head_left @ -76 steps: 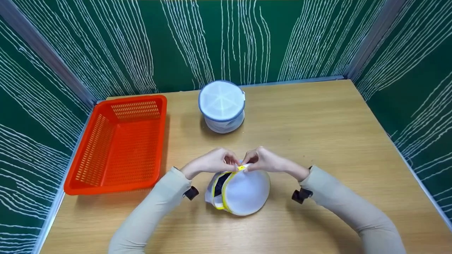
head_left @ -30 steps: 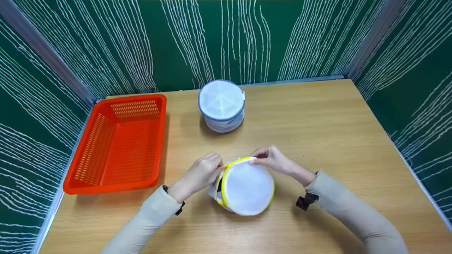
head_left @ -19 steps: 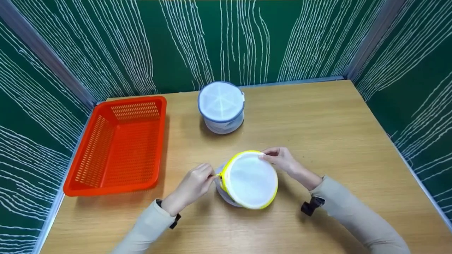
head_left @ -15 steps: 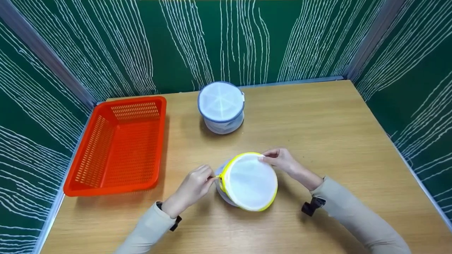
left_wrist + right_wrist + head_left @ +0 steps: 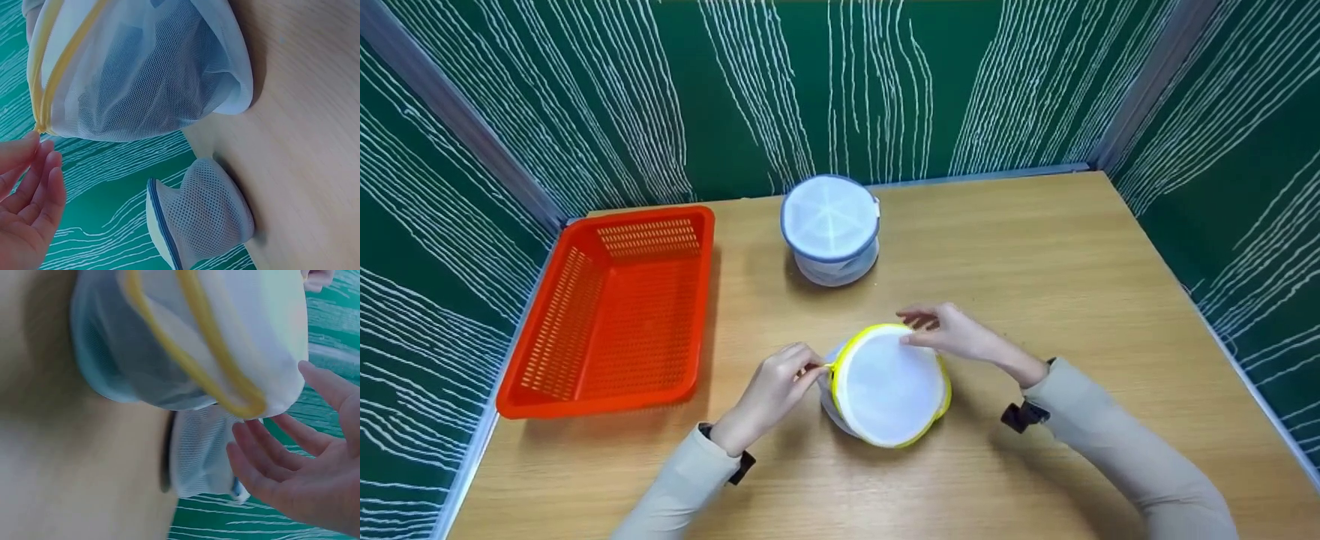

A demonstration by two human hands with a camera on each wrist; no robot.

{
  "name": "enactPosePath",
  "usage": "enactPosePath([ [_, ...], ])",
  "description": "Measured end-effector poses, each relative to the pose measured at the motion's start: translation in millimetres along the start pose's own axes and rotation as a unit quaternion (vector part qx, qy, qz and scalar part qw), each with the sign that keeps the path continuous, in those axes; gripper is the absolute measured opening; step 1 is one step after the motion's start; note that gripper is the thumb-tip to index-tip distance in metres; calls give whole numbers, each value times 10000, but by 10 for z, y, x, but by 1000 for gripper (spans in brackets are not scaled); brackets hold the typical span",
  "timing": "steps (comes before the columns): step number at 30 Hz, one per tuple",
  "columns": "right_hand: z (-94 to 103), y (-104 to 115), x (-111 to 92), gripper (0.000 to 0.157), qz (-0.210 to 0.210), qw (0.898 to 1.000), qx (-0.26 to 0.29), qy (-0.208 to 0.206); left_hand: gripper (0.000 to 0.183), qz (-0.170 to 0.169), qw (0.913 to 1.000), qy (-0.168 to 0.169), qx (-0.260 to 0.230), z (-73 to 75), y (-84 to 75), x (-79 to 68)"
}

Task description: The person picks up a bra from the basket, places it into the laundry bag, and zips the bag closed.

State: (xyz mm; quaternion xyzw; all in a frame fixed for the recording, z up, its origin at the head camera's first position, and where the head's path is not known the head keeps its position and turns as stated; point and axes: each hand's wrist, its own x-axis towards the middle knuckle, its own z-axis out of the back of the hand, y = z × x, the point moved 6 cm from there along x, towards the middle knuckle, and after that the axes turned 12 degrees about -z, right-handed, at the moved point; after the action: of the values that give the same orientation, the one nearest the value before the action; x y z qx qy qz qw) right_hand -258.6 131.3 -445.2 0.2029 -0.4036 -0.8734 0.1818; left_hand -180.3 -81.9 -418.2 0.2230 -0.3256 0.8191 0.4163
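Observation:
A round mesh laundry bag (image 5: 891,386) with a white lid and yellow zipper stands tilted at the front middle of the table. At its left side, my left hand (image 5: 774,386) pinches the zipper pull (image 5: 39,128) between thumb and fingertips. The two yellow zipper bands (image 5: 194,318) stand apart along the bag's side in the right wrist view. My right hand (image 5: 956,330) is at the upper right rim, thumb tip at the lid's edge and fingers loosely spread. Through the mesh in the left wrist view, the inside looks dark; the contents are not distinct.
A second mesh laundry bag (image 5: 831,217) with blue trim stands upright behind the first. An orange plastic basket (image 5: 604,409) sits at the left of the wooden table (image 5: 1035,262). Green panels (image 5: 877,90) with white wavy lines close off the back and sides.
My left hand has drawn the zipper pull leftward and down along the rim, narrowing the dark gap. The lid has turned upward. My right hand has slid right and its fingers have loosened.

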Motion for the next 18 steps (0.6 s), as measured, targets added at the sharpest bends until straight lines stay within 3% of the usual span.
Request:
enactPosePath([
  [9,-41,339,12,42,638,9965,-527,94,7,83,9996,-222,-150,-2,50,100],
  [18,-163,469,30,40,1008,9904,-903,270,4,33,9992,-353,-181,-28,64,211],
])
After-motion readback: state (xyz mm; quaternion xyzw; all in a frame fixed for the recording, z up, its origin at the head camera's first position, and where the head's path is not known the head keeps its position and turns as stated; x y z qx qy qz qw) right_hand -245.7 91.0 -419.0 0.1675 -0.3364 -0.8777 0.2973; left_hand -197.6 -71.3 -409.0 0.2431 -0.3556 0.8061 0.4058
